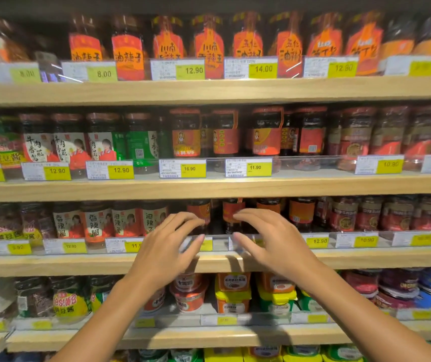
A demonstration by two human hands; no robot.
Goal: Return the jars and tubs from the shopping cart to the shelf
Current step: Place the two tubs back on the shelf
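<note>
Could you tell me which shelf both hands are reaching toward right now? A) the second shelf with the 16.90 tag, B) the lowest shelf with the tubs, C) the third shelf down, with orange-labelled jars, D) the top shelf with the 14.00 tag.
C: the left hand and right hand hang open and empty before the orange-labelled jars on the third shelf.

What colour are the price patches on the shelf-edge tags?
Yellow-green with dark digits, as on the 12.90 tag; head view, the only one.
</note>
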